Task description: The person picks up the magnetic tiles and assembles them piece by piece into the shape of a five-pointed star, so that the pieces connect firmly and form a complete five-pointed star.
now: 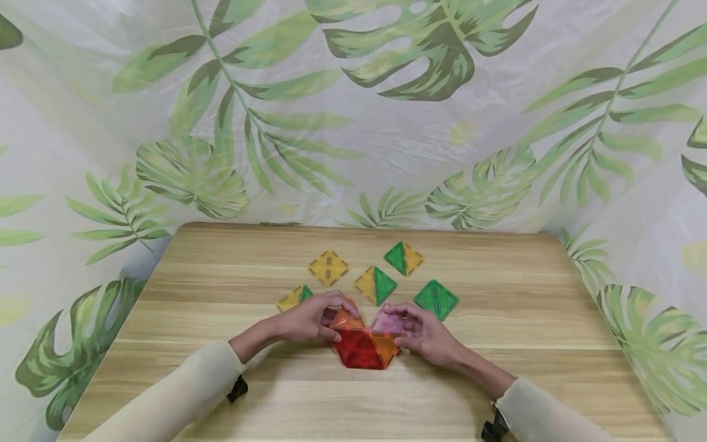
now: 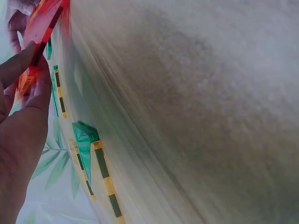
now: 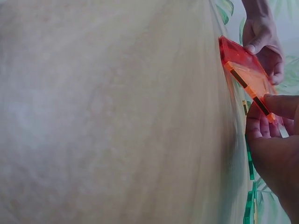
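A small cluster of triangular magnetic tiles [image 1: 359, 350] stands tilted up off the wooden table [image 1: 221, 380], with red and orange pieces in front and a pink piece [image 1: 389, 322] at the back right. My left hand [image 1: 326, 322] grips its left side, fingers curled over an orange piece [image 1: 347, 319]. My right hand [image 1: 405, 331] pinches the right side by the pink piece. In the left wrist view, my left hand's fingers [image 2: 25, 65] press the red tile's edge [image 2: 44, 23]. In the right wrist view, my right hand's fingers [image 3: 275, 109] hold the orange edge [image 3: 247, 81].
Behind the hands lie flat tile pairs: a yellow square [image 1: 328, 268], a yellow and green pair [image 1: 375, 285], a green and yellow pair [image 1: 404, 258], a green square [image 1: 436, 299], and a partly hidden yellow and green pair [image 1: 295, 298]. A leaf-print cloth [image 1: 386, 123] hangs behind the table.
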